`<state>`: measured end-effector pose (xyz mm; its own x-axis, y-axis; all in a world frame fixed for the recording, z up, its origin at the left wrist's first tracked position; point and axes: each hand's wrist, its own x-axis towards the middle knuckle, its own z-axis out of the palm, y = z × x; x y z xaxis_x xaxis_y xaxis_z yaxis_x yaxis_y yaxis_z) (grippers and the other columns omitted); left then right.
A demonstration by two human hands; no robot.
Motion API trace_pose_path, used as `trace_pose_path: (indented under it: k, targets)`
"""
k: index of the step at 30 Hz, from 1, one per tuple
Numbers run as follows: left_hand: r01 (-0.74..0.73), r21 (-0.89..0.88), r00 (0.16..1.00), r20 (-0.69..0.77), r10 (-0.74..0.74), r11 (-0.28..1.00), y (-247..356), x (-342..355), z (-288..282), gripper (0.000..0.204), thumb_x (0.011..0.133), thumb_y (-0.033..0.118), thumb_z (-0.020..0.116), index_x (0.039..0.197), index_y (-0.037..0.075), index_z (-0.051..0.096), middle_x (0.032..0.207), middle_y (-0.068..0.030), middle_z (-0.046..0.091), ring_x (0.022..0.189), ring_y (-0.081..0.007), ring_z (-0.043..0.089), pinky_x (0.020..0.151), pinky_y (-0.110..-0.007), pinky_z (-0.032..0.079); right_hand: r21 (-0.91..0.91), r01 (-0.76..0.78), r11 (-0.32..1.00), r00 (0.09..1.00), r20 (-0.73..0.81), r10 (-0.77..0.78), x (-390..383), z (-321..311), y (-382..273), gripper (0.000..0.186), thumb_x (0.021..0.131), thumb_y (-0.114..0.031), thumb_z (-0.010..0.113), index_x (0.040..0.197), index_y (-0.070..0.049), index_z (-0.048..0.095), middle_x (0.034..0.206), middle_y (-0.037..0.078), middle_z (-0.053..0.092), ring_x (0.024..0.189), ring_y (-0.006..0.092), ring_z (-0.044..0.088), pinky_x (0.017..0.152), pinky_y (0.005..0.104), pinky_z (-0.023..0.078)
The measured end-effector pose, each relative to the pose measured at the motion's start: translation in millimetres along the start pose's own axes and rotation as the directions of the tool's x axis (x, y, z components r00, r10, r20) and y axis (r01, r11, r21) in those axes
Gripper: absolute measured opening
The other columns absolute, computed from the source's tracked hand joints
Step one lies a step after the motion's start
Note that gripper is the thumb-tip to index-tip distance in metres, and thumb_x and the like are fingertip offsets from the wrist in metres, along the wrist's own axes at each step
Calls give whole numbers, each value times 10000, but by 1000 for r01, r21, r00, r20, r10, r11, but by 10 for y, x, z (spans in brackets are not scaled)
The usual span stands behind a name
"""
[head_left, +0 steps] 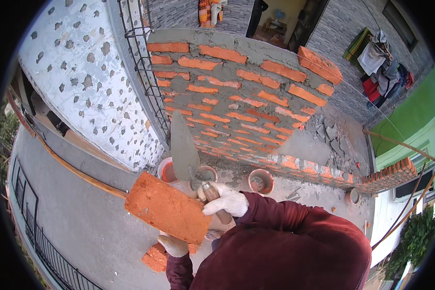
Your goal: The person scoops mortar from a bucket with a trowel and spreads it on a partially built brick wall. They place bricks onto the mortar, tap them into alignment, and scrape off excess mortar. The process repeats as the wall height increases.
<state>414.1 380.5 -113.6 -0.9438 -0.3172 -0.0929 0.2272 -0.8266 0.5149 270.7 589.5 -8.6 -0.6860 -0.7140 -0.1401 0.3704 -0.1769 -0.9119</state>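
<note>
Near: both hands wear pale gloves below maroon sleeves. Left hand (175,245) at the near edge of an orange-red brick (165,208), bearing it above the concrete floor (96,212). Brick tilted, broad face up, its long side running from far left to near right. Left fingers mostly hidden under the brick; they appear to grip it from below, but how far they are bent cannot be told.

Right hand (231,203) just beyond the right end of the brick, fingers curled closed around the wooden handle of a trowel (183,154). Blade points away to the far side, mortar-grey, broad face in view.

On the floor by the left hand: loose bricks (154,258), partly covered by the glove.

Middle: red-and-white bucket (166,170) left of the blade; second bucket (205,175) to its right; third bucket (261,182) farther right, grey residue inside.

Far: brick wall (215,104) with thick grey mortar joints. One single brick (319,64) sits on its right end at the top. Left of the wall, a rebar cage (132,34) stands beside a white pitted panel (89,101). Farthest right, hanging clothes (384,72) against grey stone-patterned cladding (340,36).
</note>
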Motion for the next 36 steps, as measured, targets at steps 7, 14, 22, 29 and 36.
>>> trace_pose_path:
  k: [7,14,22,29,36]
  targets:
    - [7,235,915,391,-101,972,107,1246,1316,981,856,628,710,1572,64,348,1515,-181,485,1316,-373,550,1085,-535,492,177,326,929,945,-101,-312,202,-432,-571,271,874,-95,770,1013,-91,537,955,-15,539,832,95,561,742,291,477]
    - [-334,614,814,571,-110,716,462,2604,2663,1153,655,433,879,1583,29,325,1502,-181,490,1334,-343,544,1101,-496,466,177,523,834,817,-383,-431,-302,-1286,-1094,269,944,-63,689,1153,25,543,1300,236,642,1042,268,721,915,402,590]
    - [-949,257,141,864,-484,181,-76,3905,5507,1285,514,623,948,1556,61,448,1465,-148,532,1367,-301,534,1170,-432,395,-114,316,942,501,-823,-268,-812,-2298,-632,314,912,-113,722,1152,50,600,930,152,727,853,238,735,819,348,591]
    - [-960,188,-25,680,-733,208,-1081,4783,5818,1233,510,598,921,1548,102,479,1470,-154,523,1413,-328,469,1215,-435,323,63,516,854,176,-984,-34,-661,-1960,273,285,895,-107,721,1117,34,610,987,138,694,775,227,714,709,357,633]
    - [-934,134,-178,628,-757,331,-1633,5098,5783,1110,587,493,903,1553,143,485,1405,-166,553,1360,-351,503,1189,-458,370,62,718,693,-198,-936,290,-461,-1411,1115,299,910,-100,689,1136,50,562,964,155,679,727,258,691,661,406,639]
